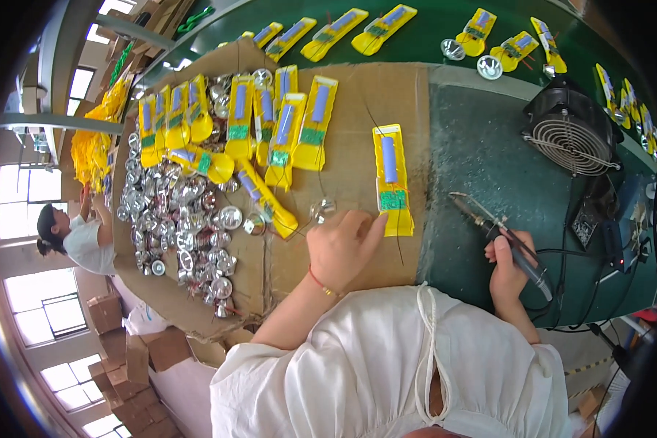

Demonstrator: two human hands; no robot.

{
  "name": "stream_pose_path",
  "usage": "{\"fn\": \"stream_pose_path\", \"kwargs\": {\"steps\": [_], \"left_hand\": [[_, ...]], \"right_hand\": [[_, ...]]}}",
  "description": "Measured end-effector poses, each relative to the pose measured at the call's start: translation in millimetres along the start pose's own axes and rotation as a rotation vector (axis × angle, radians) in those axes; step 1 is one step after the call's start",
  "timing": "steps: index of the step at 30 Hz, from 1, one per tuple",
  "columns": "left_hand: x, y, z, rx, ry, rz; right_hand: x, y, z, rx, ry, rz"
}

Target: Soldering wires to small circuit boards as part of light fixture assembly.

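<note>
A yellow flashlight housing (397, 220) lies on the cardboard in front of me, holding a purple battery cell (389, 159) and a green circuit board (393, 199), with thin dark wires sticking out. My left hand (341, 247) is closed at the housing's lower left edge, thumb against it; whatever its curled fingers hold is hidden. Beside those knuckles sits a shiny reflector cup (323, 210). Over the green mat, my right hand (509, 264) grips a soldering iron (520, 257) with a thin metal tube along it. Its tip points up and left, apart from the housing.
Several similar yellow housings (318, 120) and a heap of silver reflectors (190, 197) cover the cardboard's left. A black fan (571, 135) stands at the right. More housings (384, 31) line the green conveyor (431, 36) at the back. Another person (87, 237) works at far left.
</note>
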State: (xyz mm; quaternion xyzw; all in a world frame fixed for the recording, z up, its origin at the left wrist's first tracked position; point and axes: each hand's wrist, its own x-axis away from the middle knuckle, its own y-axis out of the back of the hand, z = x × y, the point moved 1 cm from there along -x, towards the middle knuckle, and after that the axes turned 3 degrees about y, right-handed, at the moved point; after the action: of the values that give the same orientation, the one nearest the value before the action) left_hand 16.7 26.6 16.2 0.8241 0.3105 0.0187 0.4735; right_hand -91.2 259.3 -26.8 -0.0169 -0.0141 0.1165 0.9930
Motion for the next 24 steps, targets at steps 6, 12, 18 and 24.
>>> {"fn": "stream_pose_path", "kwargs": {"steps": [6,12,18,24], "left_hand": [[33.9,57.5,25.9,0.069,0.181,-0.15],[72.0,40.4,53.1,0.636,0.754,0.086],[44.6,9.9,60.6,1.207,0.86,-0.295],[30.2,10.5,69.3,0.982,0.592,-0.395]], "right_hand": [[2.5,-1.0,-0.9,0.028,0.035,-0.001],[10.6,-4.1,-0.6,0.031,0.077,0.017],[12.2,-8.0,0.4,0.018,0.064,0.036],[14.6,-8.2,3.8,-0.014,0.052,0.045]]}}
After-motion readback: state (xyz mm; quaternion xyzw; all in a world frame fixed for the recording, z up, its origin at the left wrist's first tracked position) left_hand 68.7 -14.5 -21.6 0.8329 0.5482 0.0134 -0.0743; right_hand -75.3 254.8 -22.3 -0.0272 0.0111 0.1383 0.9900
